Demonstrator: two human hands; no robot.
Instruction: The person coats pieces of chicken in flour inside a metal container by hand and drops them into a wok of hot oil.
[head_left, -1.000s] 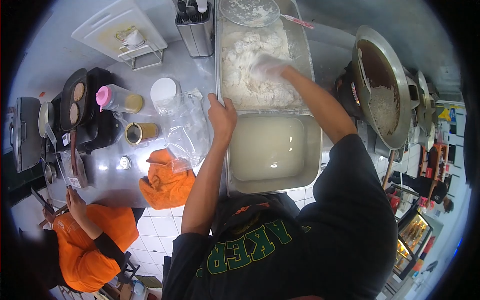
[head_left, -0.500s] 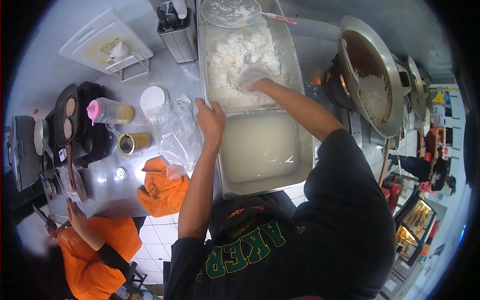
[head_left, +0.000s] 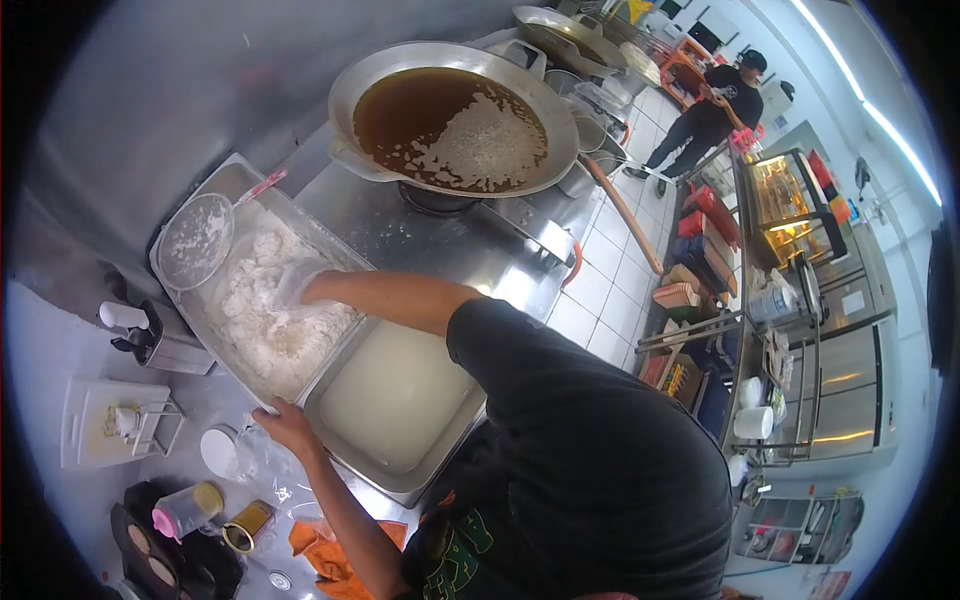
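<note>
A shiny, smooth metal bench [head_left: 430,245] runs under the work. A broad round wok [head_left: 345,110] stands between 1 and 2 o'clock of the right grip [head_left: 300,287], its brown liquid partly covered by pale, bubbly froth. The long rectangular metal tray [head_left: 300,222] holds powdery white flour [head_left: 275,350], heaped in soft, uneven lumps; it lies under and around the right grip, much of it toward 7 o'clock. Just beside the tray, toward 5 o'clock, sits a round-cornered metal basin [head_left: 378,478] of cloudy, pale liquid. At 10 o'clock a round mesh sieve [head_left: 197,240] is dotted with white clumps. The right grip, in loose clear plastic, has its fingers hidden, so I cannot tell if it is wide or narrow. At 6 o'clock from it, the bare left grip [head_left: 285,425] touches the tray's near corner, its tightness unclear.
</note>
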